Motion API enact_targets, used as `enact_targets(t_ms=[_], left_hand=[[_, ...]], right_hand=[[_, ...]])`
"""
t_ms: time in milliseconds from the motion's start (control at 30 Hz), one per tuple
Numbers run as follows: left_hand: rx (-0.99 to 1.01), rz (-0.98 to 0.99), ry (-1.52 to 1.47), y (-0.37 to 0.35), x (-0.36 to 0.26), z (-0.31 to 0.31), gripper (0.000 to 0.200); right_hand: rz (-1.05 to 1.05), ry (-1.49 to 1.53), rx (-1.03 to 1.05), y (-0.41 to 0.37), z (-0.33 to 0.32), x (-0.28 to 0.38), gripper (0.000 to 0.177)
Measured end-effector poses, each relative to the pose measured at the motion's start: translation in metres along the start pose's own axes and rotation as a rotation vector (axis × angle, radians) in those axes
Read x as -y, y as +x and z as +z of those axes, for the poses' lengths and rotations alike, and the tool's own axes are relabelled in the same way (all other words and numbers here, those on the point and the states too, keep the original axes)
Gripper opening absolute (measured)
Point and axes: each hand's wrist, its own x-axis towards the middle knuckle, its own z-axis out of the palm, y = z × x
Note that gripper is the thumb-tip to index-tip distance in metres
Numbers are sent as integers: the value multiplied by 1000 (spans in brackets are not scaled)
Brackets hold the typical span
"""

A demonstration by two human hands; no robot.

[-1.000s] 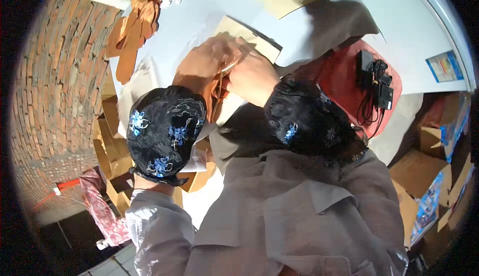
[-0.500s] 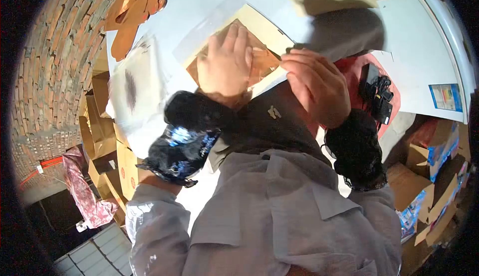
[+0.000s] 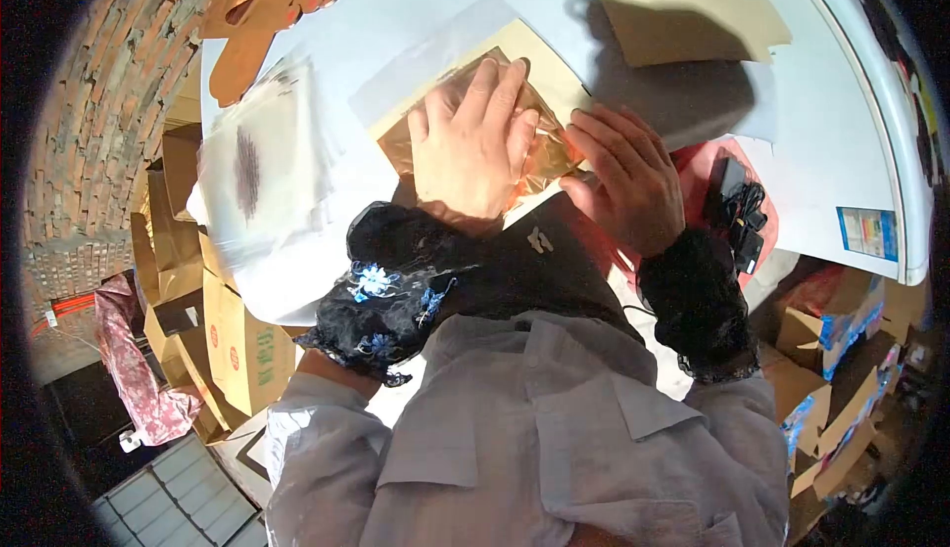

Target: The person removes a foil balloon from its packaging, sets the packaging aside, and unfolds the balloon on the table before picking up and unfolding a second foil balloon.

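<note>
My left hand (image 3: 465,156) lies flat, fingers a little apart, on a shiny copper-brown sheet (image 3: 556,158). Beneath that sheet is a cream paper (image 3: 539,54), and a clear plastic sheet (image 3: 421,60) sticks out past its upper left side. At the right corner of the copper-brown sheet is my right hand (image 3: 633,179), its fingers stretched out and slightly bent, with the fingertips right at the edge. Black lace sleeve covers (image 3: 396,275) are on both my forearms.
Clear plastic bags with a dark mark (image 3: 282,156) lie left on the white table (image 3: 841,141). Orange-brown flat pieces (image 3: 252,38) are at upper left, a cream sheet (image 3: 683,13) at upper right. A black adapter with cable (image 3: 737,213) rests on red plastic (image 3: 701,166). Cardboard boxes (image 3: 237,334) flank the table.
My left hand has shifted slightly right over the copper-brown sheet, its fingers more spread. My right hand's fingers have opened out at the sheet's right corner. The camera view has shifted slightly.
</note>
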Motion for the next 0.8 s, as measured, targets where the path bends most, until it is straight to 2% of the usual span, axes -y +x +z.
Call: enact_targets(t_ms=[167,267,367,467,567,667,700,800], left_hand=[[35,-33,-42,-2,1,-2,51],[86,-82,-74,-3,-2,-3,54],[96,-76,-88,-3,-1,-5,53],[109,-73,-95,-3,1,-3,52],[157,-110,-192,1,-1,-12,50],[133,-91,-265,-1,4,-14,49],[117,-88,-265,0,5,-13,51],[92,-13,3,-3,0,-4,57]], right_hand=[[22,-94,-32,-1,-2,-1,37],[142,-63,-52,3,-8,11,34],[252,-89,-50,12,-5,19,23],[330,14,-64,17,3,21,17],[456,117,26,20,3,25,17],[457,127,-3,20,8,22,18],[456,123,6,21,8,21,17],[459,91,17,21,10,23,16]])
